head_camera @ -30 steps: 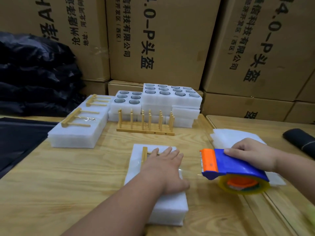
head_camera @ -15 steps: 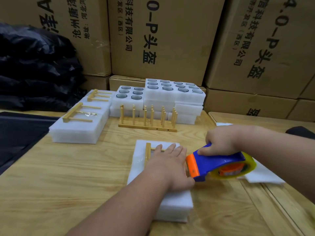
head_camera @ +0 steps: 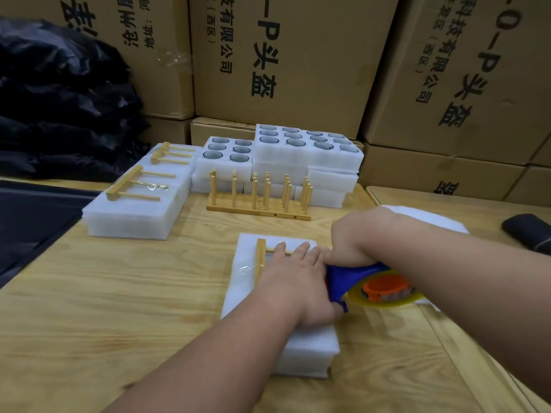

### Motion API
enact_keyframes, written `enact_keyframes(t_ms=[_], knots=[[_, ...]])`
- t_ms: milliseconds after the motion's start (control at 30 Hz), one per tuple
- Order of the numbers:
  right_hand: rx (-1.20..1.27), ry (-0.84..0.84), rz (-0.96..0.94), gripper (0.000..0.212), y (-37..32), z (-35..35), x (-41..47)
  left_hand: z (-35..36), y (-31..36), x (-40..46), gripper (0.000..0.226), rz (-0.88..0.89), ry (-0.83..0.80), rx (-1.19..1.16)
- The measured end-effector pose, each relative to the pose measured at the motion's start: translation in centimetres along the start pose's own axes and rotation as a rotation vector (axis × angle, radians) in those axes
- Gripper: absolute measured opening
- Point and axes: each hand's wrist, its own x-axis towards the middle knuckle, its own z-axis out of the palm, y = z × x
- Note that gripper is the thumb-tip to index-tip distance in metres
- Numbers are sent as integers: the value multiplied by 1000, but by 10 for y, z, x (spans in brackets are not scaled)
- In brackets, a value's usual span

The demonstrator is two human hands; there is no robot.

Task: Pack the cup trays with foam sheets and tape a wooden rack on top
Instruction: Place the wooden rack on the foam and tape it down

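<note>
the left hand lies flat, fingers straight and together, pressing down on a pale wooden rack that rests on top of a white rectangular foam-wrapped pack near the front middle of the light pine table. the right hand curls tightly round the handle of a blue and orange tape dispenser with a yellowish roll, whose front end sits against the right edge of the pack, touching the left hand's side. a glint of clear tape shows on the foam beside the rack. a loose white foam sheet lies behind the right forearm. further back, a standing wooden peg rack sits in front of stacked white foam cup trays with round holes. to the left, 2 finished white foam packs with taped wooden racks lie together. brown printed cardboard cartons form the back wall, with black plastic bags at left.
</note>
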Motion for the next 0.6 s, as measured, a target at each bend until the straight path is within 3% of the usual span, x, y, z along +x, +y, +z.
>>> enact_keyframes(t_ms=[267,467,600], knots=[[14,39,7,32,-15,7,0,-4,0,-2,97,-3,-24,24],[126,-125,143,41,13,9,-2,-5,-1,-5,102,-12,-11,0],[189,2,292,37,48,5,-10,-3,-1,-5,102,-22,-25,15]])
